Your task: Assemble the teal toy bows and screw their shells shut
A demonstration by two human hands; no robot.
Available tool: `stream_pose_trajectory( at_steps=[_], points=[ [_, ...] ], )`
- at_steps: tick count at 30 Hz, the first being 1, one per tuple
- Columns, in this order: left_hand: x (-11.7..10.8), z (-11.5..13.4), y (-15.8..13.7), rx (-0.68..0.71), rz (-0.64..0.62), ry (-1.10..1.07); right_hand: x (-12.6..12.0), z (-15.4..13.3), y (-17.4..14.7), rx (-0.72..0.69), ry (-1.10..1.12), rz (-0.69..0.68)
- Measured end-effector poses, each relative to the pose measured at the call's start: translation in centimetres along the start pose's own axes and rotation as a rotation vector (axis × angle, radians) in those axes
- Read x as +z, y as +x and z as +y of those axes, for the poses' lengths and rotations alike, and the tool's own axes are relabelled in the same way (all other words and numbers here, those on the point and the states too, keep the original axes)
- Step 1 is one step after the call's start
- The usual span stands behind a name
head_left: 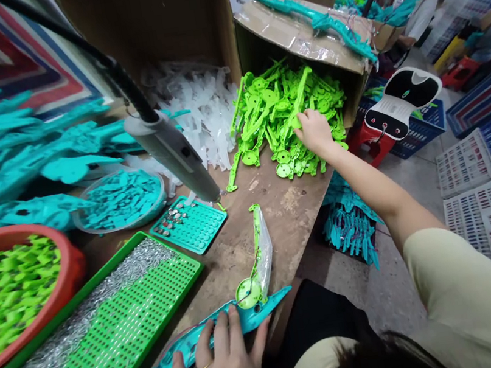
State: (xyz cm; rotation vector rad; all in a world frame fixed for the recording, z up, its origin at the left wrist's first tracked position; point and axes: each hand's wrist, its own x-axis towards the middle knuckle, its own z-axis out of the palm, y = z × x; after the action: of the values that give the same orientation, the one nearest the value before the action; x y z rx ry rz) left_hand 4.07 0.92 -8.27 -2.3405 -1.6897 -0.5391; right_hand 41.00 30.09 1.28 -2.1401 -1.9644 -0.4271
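"Head view: what step am I watching?"

"Picking, I judge. The right hand (317, 131) is in the heap of lime-green levers (276, 96), one o'clock; fingertips against one, but I can't tell whether they clamp it."

"Left hand (228, 362)?"

"Between six and seven, fingers spread apart over a teal plastic shell (246, 322). A disc-ended lever (247, 294) overlaps the shell at six. To me, the next move calls for freeing one lever without dragging its neighbours."

"Surface and room?"

"Scuffed bench (292, 204); green perforated tray (154, 314) of silvery metal bits, eight; hanging grey tool (172, 149), ten. Stacked crates (477, 223), between three and four; another person (428, 21), two."
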Motion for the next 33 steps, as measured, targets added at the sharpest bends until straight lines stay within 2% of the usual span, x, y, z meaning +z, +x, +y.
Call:
stream_pose_trajectory(
  at_steps=[5, 8, 10, 12, 14, 16, 19, 22, 25, 29, 33],
  points=[
    [-0.1, 0.1, 0.1, 0.035, 0.006, 0.038, -2.4, 2.1, 2.3, -0.173, 0.227, 0.056],
    [-0.1, 0.0, 0.2, 0.076, 0.020, 0.068, -2.9, 3.2, 2.2, -0.051, 0.173, 0.091],
    [0.0, -0.1, 0.2, 0.089, 0.033, 0.081, -2.5, 2.8, 1.6, -0.103, 0.089, -0.024],
    [0.0, -0.2, 0.3, 0.085, 0.033, 0.083, -1.4, 1.5, 1.0, -0.284, 0.040, -0.187],
    [0.1, -0.3, 0.3, 0.075, 0.017, 0.068, 0.0, -0.4, 0.8, -0.439, 0.040, -0.294],
    [0.0, -0.2, 0.3, 0.065, 0.001, 0.045, 1.2, -2.1, 1.0, -0.518, 0.029, -0.373],
    [-0.2, 0.0, 0.2, 0.049, -0.035, 0.024, 2.5, -3.4, 1.7, -0.567, -0.108, -0.447],
    [-0.4, 0.4, 0.1, 0.009, -0.074, 0.010, 3.6, -3.0, 2.3, -0.572, -0.233, -0.344],
    [-0.6, 0.8, 0.0, -0.036, -0.115, -0.041, 4.8, -2.0, 2.5, -0.579, -0.219, -0.235],
    [-0.7, 1.2, 0.2, -0.080, -0.137, -0.100, 6.0, -0.9, 2.5, -0.601, -0.173, -0.220],
    [-0.8, 1.4, 0.3, -0.054, -0.124, -0.050, 6.1, -0.7, 2.9, -0.648, -0.226, -0.245]
  ],
)
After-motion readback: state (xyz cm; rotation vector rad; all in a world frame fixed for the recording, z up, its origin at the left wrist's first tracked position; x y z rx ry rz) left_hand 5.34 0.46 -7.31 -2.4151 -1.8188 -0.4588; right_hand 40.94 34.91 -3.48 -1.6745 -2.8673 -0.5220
